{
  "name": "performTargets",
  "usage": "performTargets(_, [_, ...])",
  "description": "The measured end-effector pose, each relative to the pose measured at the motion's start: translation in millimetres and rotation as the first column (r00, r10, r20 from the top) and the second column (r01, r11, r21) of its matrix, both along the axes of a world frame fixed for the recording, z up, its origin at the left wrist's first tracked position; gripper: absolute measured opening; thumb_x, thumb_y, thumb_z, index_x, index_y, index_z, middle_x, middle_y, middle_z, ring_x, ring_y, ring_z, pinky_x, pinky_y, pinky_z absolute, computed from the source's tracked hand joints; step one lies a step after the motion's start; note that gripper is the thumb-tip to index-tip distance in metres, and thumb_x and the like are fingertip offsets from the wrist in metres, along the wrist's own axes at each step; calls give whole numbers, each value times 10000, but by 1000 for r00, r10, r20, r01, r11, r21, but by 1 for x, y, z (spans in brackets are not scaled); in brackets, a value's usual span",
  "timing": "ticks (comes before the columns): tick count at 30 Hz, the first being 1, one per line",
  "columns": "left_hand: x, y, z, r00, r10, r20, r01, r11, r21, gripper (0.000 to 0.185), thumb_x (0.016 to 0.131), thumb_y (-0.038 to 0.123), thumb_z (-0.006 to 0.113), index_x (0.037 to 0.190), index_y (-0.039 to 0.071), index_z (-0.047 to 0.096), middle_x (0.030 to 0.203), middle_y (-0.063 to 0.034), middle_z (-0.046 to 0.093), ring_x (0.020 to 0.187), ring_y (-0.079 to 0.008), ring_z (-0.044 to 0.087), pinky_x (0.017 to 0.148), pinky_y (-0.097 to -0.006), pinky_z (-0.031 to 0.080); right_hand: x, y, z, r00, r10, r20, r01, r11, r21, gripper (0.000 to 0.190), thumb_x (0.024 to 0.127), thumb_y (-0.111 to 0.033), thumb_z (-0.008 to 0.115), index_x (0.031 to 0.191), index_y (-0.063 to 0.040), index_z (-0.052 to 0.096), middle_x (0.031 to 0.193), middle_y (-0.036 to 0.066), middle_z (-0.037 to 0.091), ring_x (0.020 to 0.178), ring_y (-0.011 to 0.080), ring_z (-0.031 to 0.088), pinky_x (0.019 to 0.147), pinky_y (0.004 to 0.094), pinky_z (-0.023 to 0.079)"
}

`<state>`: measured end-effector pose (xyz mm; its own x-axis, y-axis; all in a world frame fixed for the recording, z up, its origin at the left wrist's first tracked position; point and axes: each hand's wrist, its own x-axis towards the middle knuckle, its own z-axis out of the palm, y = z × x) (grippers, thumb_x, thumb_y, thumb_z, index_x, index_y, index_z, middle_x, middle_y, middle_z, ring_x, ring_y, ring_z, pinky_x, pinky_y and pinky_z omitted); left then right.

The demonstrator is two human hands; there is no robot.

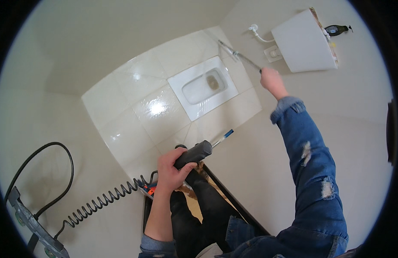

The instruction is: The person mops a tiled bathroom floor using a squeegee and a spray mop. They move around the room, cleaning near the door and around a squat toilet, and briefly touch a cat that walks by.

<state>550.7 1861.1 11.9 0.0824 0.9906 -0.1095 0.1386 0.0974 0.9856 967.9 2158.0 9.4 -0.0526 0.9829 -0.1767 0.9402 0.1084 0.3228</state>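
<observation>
My left hand (174, 167) is closed around a dark grey handset (194, 155), its thumb on the near side. A black coiled cord (105, 202) runs from beside that wrist to a grey metal bracket on the wall at lower left. My right hand (272, 80) grips the end of a thin metallic rod (247, 60), whose far end lies over the tiles near the back wall. Between and beyond the hands, a white squat toilet pan (203, 109) is set in the floor, with brown matter in its basin. A thin stick with a blue end (229, 133) shows just past the handset.
Wet, shiny tiles (147, 106) surround the pan. A white cistern (305, 42) hangs on the right wall, with a dark pump bottle (337, 30) beside it. A dark door frame (218, 183) stands around my legs. The grey bracket (37, 222) is at lower left.
</observation>
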Motion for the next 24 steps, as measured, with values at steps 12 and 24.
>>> performTargets(12, [-17, -47, -10, 994, 103, -20, -104, 994, -24, 443, 787, 306, 862, 1044, -5, 679, 813, -135, 668, 715, -248, 644, 681, -336, 514, -47, -102, -75, 990, 138, 29, -131, 975, -179, 320, 959, -100, 519, 1237, -48, 669, 906, 222, 753, 845, 391, 753, 739, 500, 610])
performTargets(24, [-26, -70, -4, 970, 241, 32, -237, 966, -108, 370, 851, 296, 807, 987, -13, 655, 726, -114, 590, 653, -199, 570, 629, -322, 460, -75, -23, 20, 906, 420, 46, -422, 906, 32, 407, 990, -96, 490, 1381, -147, 594, 968, 195, 712, 885, 371, 733, 722, 494, 598])
